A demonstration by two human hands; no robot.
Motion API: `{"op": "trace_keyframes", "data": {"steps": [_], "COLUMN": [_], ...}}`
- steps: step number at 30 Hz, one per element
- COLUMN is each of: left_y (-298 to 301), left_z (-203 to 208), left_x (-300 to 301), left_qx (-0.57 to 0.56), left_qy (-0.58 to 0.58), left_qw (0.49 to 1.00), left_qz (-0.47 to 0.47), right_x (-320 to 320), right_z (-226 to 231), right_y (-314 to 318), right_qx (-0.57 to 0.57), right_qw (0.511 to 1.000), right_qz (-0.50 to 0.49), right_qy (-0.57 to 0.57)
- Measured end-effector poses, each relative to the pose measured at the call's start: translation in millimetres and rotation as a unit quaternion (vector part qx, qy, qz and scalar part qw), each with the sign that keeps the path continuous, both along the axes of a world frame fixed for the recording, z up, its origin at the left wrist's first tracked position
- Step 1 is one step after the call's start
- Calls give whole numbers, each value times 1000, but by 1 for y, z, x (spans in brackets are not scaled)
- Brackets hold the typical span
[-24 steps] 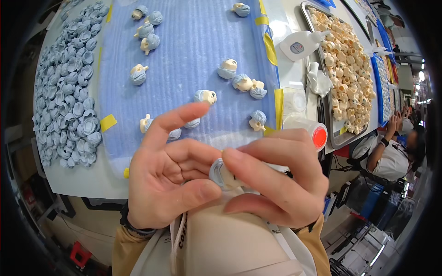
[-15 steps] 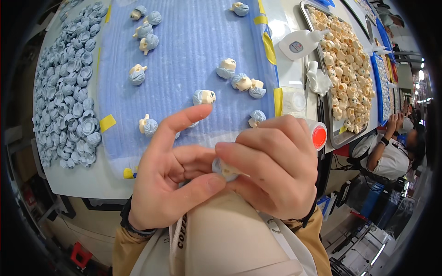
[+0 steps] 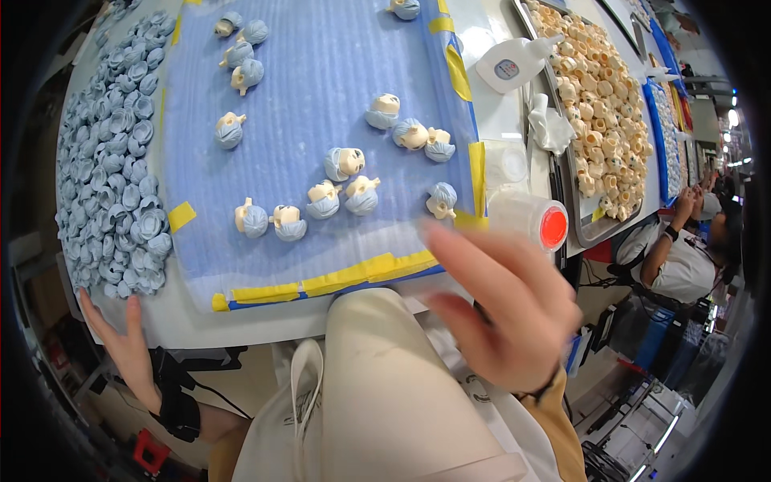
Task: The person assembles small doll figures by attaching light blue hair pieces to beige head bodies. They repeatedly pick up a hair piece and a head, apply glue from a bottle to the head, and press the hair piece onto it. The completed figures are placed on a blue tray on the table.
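My left hand (image 3: 122, 344) is at the table's near left edge, fingers spread, with the fingertips at the lower end of a pile of pale blue hollow hair pieces (image 3: 116, 153). Nothing is in it. My right hand (image 3: 514, 309), blurred by motion, hovers over the near edge of the blue mat (image 3: 297, 128); thumb and index finger are apart with nothing visible between them. Just beyond lie small doll heads with blue hair, among them one doll head (image 3: 361, 195) beside another doll head (image 3: 324, 199). A further doll head (image 3: 442, 201) lies closest to my right fingertips.
Yellow tape (image 3: 345, 275) holds the mat's edges. To the right stand a white squeeze bottle (image 3: 506, 66), a clear tub with a red-orange end (image 3: 552, 227), a crumpled white wipe (image 3: 549, 127) and a metal tray (image 3: 590, 233) of cream head pieces. A co-worker (image 3: 675, 265) sits far right.
The doll head that both hands held is out of them, and one more lies on the mat. My left hand has moved left to the hair pieces; my right hand has drawn slightly right.
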State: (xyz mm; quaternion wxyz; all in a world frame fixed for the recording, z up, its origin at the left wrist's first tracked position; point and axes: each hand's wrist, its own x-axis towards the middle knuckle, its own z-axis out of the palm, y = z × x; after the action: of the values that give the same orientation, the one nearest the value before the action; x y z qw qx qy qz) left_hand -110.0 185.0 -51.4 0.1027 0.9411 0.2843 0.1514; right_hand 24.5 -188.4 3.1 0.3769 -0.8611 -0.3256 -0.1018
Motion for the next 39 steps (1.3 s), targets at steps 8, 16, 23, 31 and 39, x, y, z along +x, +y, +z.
{"op": "trace_keyframes", "data": {"steps": [8, 16, 23, 31, 39], "left_y": [-10, -13, -11, -4, -15], "left_z": [-5, 3, -1, -27, -24], "left_x": [2, 13, 6, -3, -3], "left_qx": [-142, -23, -10, -13, 35], "left_qy": [-30, 7, 7, -108, -125], "left_qw": [989, 994, 993, 990, 990], "left_qz": [-41, -109, -114, -87, -52], "right_x": [7, 24, 21, 23, 27], "right_z": [16, -33, -33, -33, -41], "right_y": [-174, -194, -191, -194, -195], "right_qx": [-122, -264, -287, -296, -293], "right_qw": [888, 882, 862, 870, 884], "right_qz": [-436, -383, -418, -387, -362], "right_qy": [75, 78, 14, 78, 26]}}
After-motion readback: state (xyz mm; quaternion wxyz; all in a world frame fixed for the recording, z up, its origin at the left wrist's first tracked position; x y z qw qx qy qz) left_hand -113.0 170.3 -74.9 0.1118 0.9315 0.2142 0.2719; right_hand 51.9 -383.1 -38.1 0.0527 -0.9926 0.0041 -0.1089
